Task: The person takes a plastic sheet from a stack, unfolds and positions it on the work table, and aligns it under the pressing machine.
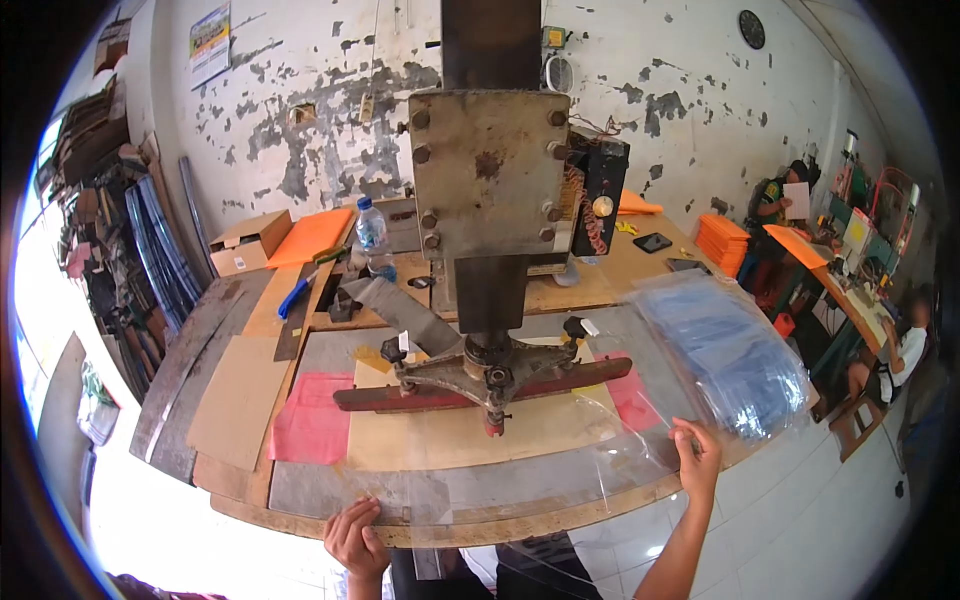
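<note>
Clear plastic sheet [560,468], its right edge apparently pinched between the right hand's [697,460] closed fingertips, spreads leftward from them, long axis seemingly crosswise. The left hand [355,540], farther off, curls at the table edge [285,520]; its grip I can't tell. Beyond both hands' fingers, a red bar [560,381] spans crosswise.

Press [490,220] blocks the centre; passage in front, perhaps crossed by faint film [430,495].
</note>
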Motion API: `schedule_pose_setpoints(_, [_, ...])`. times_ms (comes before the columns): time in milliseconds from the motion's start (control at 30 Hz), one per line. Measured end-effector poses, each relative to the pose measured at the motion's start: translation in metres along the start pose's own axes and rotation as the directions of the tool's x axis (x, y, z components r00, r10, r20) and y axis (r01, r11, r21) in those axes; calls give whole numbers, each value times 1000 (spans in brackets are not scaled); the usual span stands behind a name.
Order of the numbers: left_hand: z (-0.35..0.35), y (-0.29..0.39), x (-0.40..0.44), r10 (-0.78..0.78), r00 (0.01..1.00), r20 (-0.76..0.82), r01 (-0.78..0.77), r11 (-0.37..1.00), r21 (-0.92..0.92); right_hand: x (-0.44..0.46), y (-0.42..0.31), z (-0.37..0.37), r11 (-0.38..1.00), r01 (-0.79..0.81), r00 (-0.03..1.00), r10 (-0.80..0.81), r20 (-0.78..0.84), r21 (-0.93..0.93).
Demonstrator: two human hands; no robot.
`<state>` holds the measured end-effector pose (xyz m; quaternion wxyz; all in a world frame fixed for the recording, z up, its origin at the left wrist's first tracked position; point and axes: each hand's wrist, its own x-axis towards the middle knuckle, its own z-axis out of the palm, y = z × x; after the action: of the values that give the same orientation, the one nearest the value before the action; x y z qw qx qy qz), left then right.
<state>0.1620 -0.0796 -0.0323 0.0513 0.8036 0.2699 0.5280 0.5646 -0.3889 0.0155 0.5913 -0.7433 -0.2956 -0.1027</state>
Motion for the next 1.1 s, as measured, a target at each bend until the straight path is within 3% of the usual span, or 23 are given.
schedule_pose_setpoints(200, [0,0,-1,77,996,49,-79,995,52,-3,7,-6,997,47,999,-46,30,-60])
schedule_pose_setpoints(400, [1,1,-4,43,999,21,-45,996,80,-2,7,-4,991,66,998,-65,15,-118])
schedule_pose_setpoints(467, [2,3,-4,35,999,15,-36,996,83,-2,4,-1,998,-23,999,20,-50,-52])
schedule_pose_setpoints(567, [1,4,-3,27,1000,12,-28,996,81,-2,-1,0,998,-19,998,14,-68,-63])
schedule_pose_setpoints(767, [1,4,-4,27,1000,10,-28,995,95,-3,4,-2,992,51,998,-55,-32,-119])
schedule_pose_setpoints(1100, [3,3,-6,17,1000,3,-17,994,109,-3,0,0,994,11,999,-16,-42,-113])
